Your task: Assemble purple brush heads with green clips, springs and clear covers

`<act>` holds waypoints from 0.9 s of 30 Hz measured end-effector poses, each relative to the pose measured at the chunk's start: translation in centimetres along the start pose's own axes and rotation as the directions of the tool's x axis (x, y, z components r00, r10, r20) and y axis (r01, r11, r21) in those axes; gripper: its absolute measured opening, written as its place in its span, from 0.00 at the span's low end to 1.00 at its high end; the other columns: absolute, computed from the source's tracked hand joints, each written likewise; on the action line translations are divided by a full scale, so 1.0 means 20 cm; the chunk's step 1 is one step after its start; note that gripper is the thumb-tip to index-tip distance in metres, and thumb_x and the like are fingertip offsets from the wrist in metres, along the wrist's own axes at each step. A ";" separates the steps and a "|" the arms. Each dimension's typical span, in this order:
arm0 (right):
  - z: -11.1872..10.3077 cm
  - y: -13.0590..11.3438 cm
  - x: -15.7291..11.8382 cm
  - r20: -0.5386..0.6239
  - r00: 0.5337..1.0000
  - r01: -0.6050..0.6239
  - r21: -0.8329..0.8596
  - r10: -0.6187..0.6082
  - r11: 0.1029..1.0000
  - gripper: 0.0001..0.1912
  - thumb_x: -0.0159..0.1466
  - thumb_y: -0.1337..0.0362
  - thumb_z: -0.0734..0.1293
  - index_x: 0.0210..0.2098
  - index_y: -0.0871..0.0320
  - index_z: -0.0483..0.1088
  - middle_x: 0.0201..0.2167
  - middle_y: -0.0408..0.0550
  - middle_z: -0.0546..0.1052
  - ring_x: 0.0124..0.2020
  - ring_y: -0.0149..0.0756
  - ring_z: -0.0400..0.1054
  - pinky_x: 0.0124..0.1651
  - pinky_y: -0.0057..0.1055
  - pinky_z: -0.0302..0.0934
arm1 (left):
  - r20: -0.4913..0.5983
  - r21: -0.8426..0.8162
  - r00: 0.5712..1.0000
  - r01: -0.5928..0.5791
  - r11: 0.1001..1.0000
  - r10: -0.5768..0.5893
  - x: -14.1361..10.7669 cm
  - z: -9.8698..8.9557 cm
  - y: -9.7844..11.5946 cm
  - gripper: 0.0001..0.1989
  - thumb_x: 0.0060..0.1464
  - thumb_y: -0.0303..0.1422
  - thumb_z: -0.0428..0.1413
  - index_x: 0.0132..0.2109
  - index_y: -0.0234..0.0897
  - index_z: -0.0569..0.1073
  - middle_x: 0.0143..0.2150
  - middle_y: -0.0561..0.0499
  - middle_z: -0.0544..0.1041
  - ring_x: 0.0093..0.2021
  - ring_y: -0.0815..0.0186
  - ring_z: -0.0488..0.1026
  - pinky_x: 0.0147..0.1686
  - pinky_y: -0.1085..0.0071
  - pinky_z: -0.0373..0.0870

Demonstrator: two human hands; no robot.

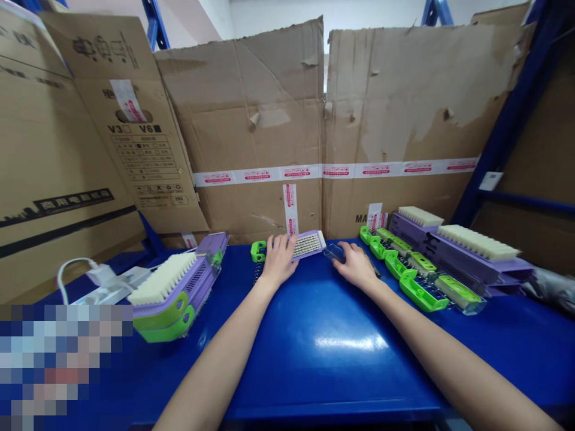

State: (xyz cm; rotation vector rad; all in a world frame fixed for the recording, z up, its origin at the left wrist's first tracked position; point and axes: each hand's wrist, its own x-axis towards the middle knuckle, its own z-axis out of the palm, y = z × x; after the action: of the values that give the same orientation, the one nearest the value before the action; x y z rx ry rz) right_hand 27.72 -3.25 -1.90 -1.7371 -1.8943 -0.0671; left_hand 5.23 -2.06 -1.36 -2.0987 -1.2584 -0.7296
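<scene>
My left hand point(279, 258) is at the back middle of the blue tabletop, its fingers curled over the left end of a flat purple piece point(308, 245) with a pale grid-like face. Just left of it lies a bright green part point(258, 251), partly hidden by the hand. My right hand point(354, 263) grips a clear plastic piece point(333, 252) between thumb and fingers, close to the right end of the purple piece. A dark object shows beside the right hand, mostly covered.
At left lies a purple-and-green unit point(179, 293) with a cream toothed block, beside a white power strip point(119, 287). Green parts point(420, 290) and clear-cased pieces point(458, 290) line the right. Behind them are purple units point(476, 254). Cardboard point(247, 120) walls the back.
</scene>
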 end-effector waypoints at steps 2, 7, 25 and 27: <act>-0.01 -0.02 -0.01 0.017 0.999 -0.042 -0.119 0.045 0.992 0.29 0.60 0.56 0.63 0.58 0.62 0.60 0.45 0.58 0.72 0.46 0.46 0.67 0.45 0.35 0.60 | 0.033 0.029 0.999 0.023 0.999 -0.024 0.00 -0.01 0.00 0.32 0.46 0.31 0.57 0.59 0.33 0.59 0.51 0.38 0.68 0.50 0.50 0.64 0.54 0.51 0.56; -0.05 -0.05 -0.02 -0.042 0.995 -0.100 -0.267 0.092 0.959 0.31 0.63 0.46 0.59 0.58 0.61 0.59 0.39 0.58 0.76 0.40 0.49 0.71 0.37 0.36 0.61 | 0.067 0.057 0.997 -0.034 0.998 0.030 0.01 -0.02 0.01 0.31 0.47 0.34 0.57 0.58 0.34 0.60 0.47 0.40 0.67 0.46 0.52 0.64 0.47 0.58 0.62; -0.02 -0.03 0.00 0.012 0.996 -0.089 0.171 0.088 0.981 0.27 0.66 0.55 0.55 0.63 0.57 0.54 0.39 0.51 0.78 0.41 0.42 0.72 0.42 0.32 0.62 | 0.041 -0.256 0.991 0.136 0.957 -0.130 -0.01 -0.02 0.06 0.33 0.48 0.49 0.57 0.56 0.36 0.57 0.46 0.42 0.73 0.45 0.54 0.72 0.39 0.62 0.71; -0.02 -0.02 0.00 0.046 0.992 -0.126 0.294 0.118 0.947 0.27 0.66 0.54 0.54 0.62 0.58 0.55 0.37 0.49 0.78 0.38 0.40 0.73 0.41 0.32 0.63 | -0.004 -0.283 0.992 0.121 0.951 -0.127 -0.01 -0.02 0.06 0.33 0.47 0.47 0.58 0.55 0.36 0.58 0.46 0.42 0.73 0.46 0.54 0.72 0.40 0.61 0.71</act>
State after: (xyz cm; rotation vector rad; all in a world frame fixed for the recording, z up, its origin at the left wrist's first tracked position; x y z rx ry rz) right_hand 27.46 -3.36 -1.48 -1.6492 -1.7093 0.2766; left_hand 6.14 -2.93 -1.55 -2.2415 -1.3496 -1.0398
